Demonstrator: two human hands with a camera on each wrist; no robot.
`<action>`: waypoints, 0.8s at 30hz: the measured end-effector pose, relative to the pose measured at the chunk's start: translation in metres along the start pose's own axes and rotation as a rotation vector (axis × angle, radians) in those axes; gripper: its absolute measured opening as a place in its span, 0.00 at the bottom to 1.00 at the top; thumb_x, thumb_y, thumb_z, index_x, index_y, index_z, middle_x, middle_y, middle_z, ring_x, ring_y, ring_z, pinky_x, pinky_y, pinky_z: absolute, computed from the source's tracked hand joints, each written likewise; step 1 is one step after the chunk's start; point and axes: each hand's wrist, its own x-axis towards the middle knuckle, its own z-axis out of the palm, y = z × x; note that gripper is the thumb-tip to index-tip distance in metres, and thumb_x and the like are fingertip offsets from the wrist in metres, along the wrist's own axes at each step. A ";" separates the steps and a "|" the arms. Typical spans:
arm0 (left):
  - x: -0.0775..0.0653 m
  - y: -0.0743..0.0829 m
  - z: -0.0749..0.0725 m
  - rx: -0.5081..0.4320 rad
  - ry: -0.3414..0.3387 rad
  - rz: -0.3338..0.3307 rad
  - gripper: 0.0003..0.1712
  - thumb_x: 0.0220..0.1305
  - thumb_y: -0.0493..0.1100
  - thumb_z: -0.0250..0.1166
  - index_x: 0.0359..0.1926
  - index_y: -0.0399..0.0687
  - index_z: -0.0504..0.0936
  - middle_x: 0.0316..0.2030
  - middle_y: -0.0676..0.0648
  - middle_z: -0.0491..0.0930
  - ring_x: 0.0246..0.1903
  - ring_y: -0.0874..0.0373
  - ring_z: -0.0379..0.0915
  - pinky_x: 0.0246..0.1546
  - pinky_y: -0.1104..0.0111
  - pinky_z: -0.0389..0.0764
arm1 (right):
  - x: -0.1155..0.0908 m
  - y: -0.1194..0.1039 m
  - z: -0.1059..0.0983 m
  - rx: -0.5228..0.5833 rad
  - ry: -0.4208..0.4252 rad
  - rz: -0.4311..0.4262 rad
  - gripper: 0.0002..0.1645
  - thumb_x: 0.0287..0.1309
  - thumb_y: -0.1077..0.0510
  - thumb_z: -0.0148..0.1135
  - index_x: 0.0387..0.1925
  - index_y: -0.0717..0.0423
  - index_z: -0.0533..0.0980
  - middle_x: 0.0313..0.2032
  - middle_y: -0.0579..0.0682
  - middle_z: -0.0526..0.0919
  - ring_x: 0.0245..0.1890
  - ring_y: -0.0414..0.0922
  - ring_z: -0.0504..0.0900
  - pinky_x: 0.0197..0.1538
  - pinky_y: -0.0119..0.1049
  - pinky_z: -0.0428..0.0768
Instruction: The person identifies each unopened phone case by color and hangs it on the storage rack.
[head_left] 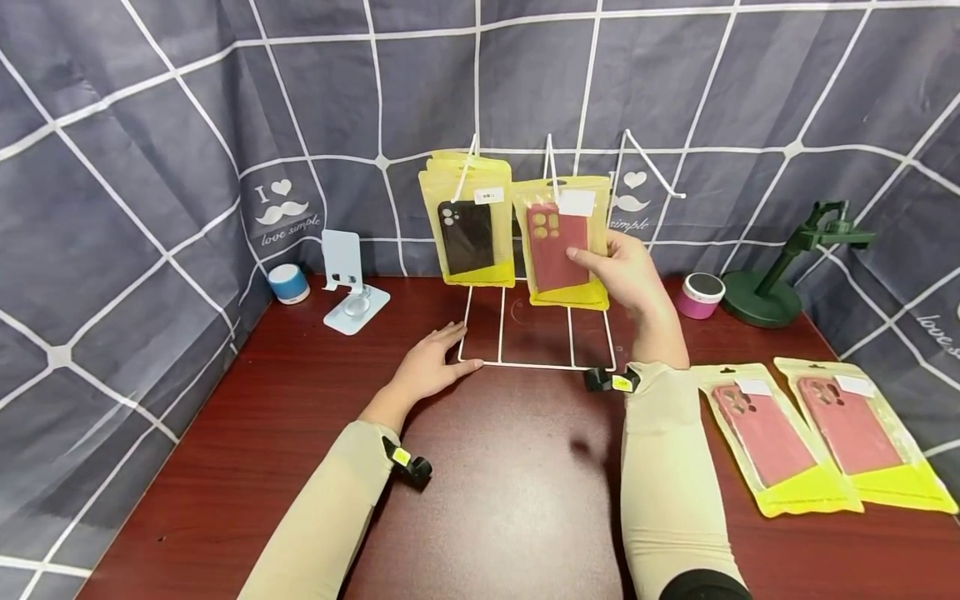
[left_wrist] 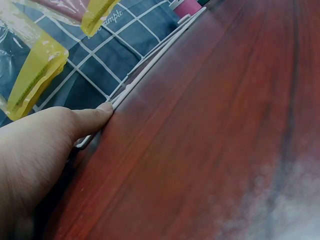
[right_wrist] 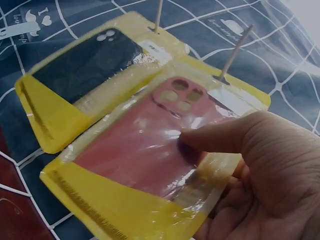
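Observation:
A white wire display rack [head_left: 547,365] with prongs stands on the table against the cloth. On its left prong hang yellow-edged packets, the front one holding a black phone case [head_left: 467,237]. My right hand [head_left: 633,271] pinches a packaged red phone case [head_left: 557,250], thumb on its front and fingers behind. In the right wrist view, the middle prong passes through the hole at the top of that phone case packet [right_wrist: 145,145]. My left hand [head_left: 431,362] rests at the rack's front left corner, its thumb touching the base wire in the left wrist view.
Two more packaged red phone cases [head_left: 768,442] lie at the right. A green stand [head_left: 765,296] and a pink round speaker [head_left: 700,296] are behind them. At the left stand a light blue phone stand [head_left: 345,279] and a blue round speaker [head_left: 288,284]. The rack's right prong [head_left: 656,167] is bare.

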 end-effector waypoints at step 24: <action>0.000 0.000 0.000 0.001 0.004 0.010 0.50 0.62 0.73 0.61 0.74 0.45 0.67 0.74 0.49 0.63 0.74 0.53 0.54 0.75 0.61 0.53 | 0.010 0.014 0.007 -0.001 0.088 0.008 0.23 0.63 0.52 0.68 0.54 0.63 0.81 0.44 0.58 0.88 0.40 0.45 0.86 0.43 0.34 0.82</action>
